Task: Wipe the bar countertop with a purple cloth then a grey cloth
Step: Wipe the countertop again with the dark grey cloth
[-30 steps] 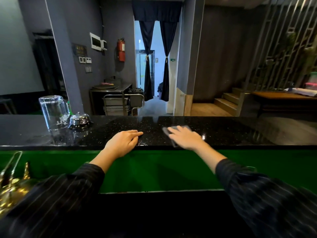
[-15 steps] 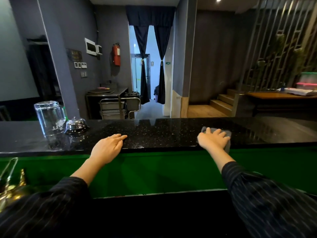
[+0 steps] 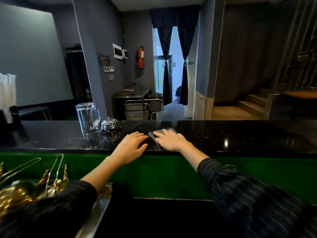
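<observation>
One grey cloth [image 3: 171, 130] on the black countertop [image 3: 240, 136], pressed flat under the right hand [image 3: 171, 141], fingers straight. Left hand [image 3: 132, 146] lies just beside it, fingers relaxed, holding nothing. Further left there's one upturned glass [image 3: 88, 117] and one bell [image 3: 109, 125]. The glass has a white logo, can't read it.

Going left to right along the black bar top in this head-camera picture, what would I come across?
In order: upturned glass → service bell → left hand, resting flat on the countertop → right hand, pressed flat on the grey cloth.
</observation>
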